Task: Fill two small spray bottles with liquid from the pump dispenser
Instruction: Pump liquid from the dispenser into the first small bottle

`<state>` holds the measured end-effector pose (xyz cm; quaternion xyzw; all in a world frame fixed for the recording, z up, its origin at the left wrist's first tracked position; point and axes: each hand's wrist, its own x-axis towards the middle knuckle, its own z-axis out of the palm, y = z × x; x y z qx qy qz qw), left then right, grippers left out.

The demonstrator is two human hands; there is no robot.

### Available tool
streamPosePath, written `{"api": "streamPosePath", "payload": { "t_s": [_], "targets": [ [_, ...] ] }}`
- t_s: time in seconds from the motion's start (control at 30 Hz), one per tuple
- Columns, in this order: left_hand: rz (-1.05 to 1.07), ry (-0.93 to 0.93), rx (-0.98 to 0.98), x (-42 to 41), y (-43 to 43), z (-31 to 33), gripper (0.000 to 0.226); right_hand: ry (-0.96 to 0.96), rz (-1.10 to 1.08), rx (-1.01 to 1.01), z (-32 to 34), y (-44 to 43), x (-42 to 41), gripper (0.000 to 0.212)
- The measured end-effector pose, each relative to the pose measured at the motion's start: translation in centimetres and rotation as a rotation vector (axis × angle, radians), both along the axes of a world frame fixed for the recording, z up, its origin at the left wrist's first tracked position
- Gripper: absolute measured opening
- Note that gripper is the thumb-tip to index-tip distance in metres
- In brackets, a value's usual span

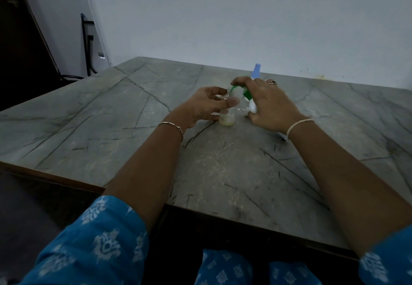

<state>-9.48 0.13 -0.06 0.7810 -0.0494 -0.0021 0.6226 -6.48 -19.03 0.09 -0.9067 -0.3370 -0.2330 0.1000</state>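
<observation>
A small clear spray bottle (227, 115) stands uncapped on the stone table (133, 115), with a little yellowish liquid at its bottom. My left hand (201, 105) grips it around the neck and shoulder. My right hand (270, 100) holds the white pump dispenser (252, 106), fingers pressing on its green pump head (239, 89), whose spout curves over the bottle's mouth. Behind the dispenser stands a second bottle with a blue cap (256, 70), mostly hidden by my right hand.
A small white part (242, 110) lies on the table between the bottle and the dispenser. The grey wall runs just behind the table's far edge. A dark stand with cables (88, 46) leans at the far left. The table's near edge crosses below my forearms.
</observation>
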Motion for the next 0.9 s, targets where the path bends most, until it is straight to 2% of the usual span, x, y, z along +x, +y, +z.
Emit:
{"api": "streamPosePath", "payload": {
  "t_s": [0.17, 0.3, 0.47, 0.6, 0.77, 0.9],
  "targets": [
    [-0.03, 0.01, -0.01, 0.09, 0.24, 0.03, 0.049, -0.025, -0.006, 0.006, 0.01, 0.19, -0.07, 0.078],
    [-0.041, 0.016, -0.031, 0.2, 0.31, -0.02, 0.026, -0.066, -0.034, -0.029, -0.27, -0.34, -0.08, 0.084],
    [-0.035, 0.017, -0.028, 0.19, 0.28, 0.1, 0.043, -0.03, -0.016, -0.005, -0.14, -0.13, 0.21, 0.079],
    [-0.032, 0.019, -0.035, 0.14, 0.29, 0.03, 0.04, -0.025, -0.008, 0.03, 0.04, 0.29, -0.19, 0.073],
    [-0.013, 0.016, -0.018, -0.28, 0.07, 0.19, 0.051, -0.055, -0.016, -0.012, -0.15, -0.19, -0.38, 0.085],
    [0.001, 0.02, -0.032, -0.27, -0.08, 0.07, 0.051, -0.035, -0.007, -0.009, -0.1, -0.26, -0.2, 0.082]
  ]
}}
